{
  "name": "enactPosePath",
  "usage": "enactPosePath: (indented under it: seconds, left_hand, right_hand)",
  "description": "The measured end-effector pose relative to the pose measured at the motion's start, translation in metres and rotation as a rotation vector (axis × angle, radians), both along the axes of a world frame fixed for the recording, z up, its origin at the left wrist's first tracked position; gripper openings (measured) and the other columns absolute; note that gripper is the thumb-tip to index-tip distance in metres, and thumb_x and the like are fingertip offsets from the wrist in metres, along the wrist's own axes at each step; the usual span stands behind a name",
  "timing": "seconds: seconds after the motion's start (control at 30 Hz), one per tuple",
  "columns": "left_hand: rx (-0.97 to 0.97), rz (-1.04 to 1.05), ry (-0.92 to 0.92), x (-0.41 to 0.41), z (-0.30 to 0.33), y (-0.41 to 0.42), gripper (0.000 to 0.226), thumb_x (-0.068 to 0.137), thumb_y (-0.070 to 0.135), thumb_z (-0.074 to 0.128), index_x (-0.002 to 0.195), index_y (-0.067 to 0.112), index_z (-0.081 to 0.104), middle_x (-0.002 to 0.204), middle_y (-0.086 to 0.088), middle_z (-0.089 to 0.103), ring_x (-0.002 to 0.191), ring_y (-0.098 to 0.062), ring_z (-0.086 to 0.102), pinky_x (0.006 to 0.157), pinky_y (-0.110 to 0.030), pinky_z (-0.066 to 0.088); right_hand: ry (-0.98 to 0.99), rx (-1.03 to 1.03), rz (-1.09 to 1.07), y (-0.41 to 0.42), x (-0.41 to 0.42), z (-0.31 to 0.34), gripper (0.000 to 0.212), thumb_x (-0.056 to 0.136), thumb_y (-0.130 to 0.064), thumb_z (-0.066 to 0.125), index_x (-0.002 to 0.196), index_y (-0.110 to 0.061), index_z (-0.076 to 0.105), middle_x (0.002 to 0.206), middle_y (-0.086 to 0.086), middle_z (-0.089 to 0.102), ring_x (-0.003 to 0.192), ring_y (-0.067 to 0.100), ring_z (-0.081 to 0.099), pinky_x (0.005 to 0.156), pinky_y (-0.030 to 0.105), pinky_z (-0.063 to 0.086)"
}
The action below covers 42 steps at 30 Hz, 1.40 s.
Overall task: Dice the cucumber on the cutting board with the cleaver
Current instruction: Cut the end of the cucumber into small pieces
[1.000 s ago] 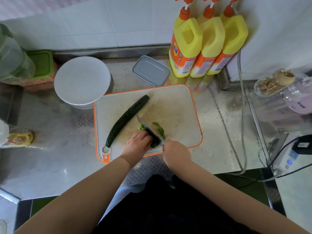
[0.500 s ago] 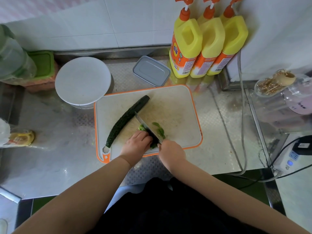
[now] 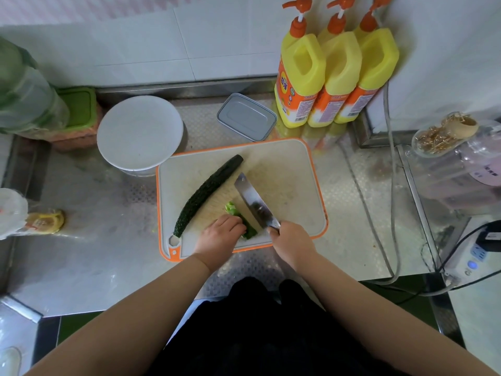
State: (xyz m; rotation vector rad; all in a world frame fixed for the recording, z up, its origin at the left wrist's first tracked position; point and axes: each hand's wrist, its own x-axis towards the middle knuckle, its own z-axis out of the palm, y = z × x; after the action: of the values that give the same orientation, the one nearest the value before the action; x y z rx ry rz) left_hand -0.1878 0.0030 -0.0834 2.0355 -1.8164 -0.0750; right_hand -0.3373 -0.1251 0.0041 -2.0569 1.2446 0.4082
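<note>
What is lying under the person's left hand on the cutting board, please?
A cut cucumber piece, its pale green end showing beyond the left hand. Its middle is covered by the fingers, so cuts there cannot be seen.

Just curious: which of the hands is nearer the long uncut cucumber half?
Left. The left hand sits just beside the long cucumber half's lower end; the right hand holds the cleaver farther away.

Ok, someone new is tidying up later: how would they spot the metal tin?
Start at the three yellow bottles by the wall. Left of their bases, just behind the orange-rimmed cutting board, lies the metal tin. It alone is grey and rectangular; the neighbouring white plate is round.
</note>
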Motion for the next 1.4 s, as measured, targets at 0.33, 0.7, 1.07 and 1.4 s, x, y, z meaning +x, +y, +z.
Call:
enactPosePath:
  seconds: [0.33, 0.7, 1.07, 1.4]
  left_hand:
    - [0.057, 0.027, 0.036, 0.001, 0.009, -0.009, 0.021, 0.088, 0.023, 0.051, 0.088, 0.013, 0.07, 0.093, -0.003, 0.064, 0.088, -0.022, 0.059, 0.069, -0.031, 0.056]
    - [0.066, 0.06, 0.161, 0.003, -0.002, -0.005, 0.027, 0.092, 0.027, 0.046, 0.095, 0.013, 0.069, 0.1, -0.002, 0.063, 0.092, -0.021, 0.055, 0.071, -0.036, 0.056]
    - [0.036, 0.049, 0.132, 0.002, -0.004, -0.004, 0.024, 0.091, 0.025, 0.049, 0.096, 0.012, 0.069, 0.103, -0.004, 0.064, 0.097, -0.023, 0.057, 0.075, -0.036, 0.057]
    - [0.059, 0.04, 0.051, 0.0, -0.001, -0.003, 0.033, 0.066, 0.0, 0.082, 0.093, 0.011, 0.069, 0.103, -0.005, 0.065, 0.099, -0.021, 0.053, 0.078, -0.033, 0.054]
  right_hand:
    - [0.016, -0.086, 0.122, 0.026, -0.003, 0.007, 0.033, 0.101, -0.032, 0.038, 0.105, -0.004, 0.054, 0.107, 0.018, 0.064, 0.103, 0.034, 0.059, 0.08, 0.035, 0.044]
    - [0.084, -0.089, 0.161, 0.026, 0.006, 0.007, 0.022, 0.099, -0.021, 0.041, 0.108, -0.008, 0.056, 0.109, 0.012, 0.063, 0.103, 0.028, 0.06, 0.078, 0.031, 0.044]
    - [0.055, -0.044, 0.137, 0.024, 0.029, 0.001, 0.029, 0.102, -0.027, 0.036, 0.103, -0.006, 0.056, 0.105, 0.014, 0.062, 0.097, 0.03, 0.059, 0.069, 0.031, 0.038]
    - [0.073, -0.062, 0.14, 0.027, 0.016, 0.002, 0.037, 0.102, -0.032, 0.035, 0.112, -0.005, 0.058, 0.112, 0.014, 0.063, 0.107, 0.031, 0.059, 0.086, 0.035, 0.044]
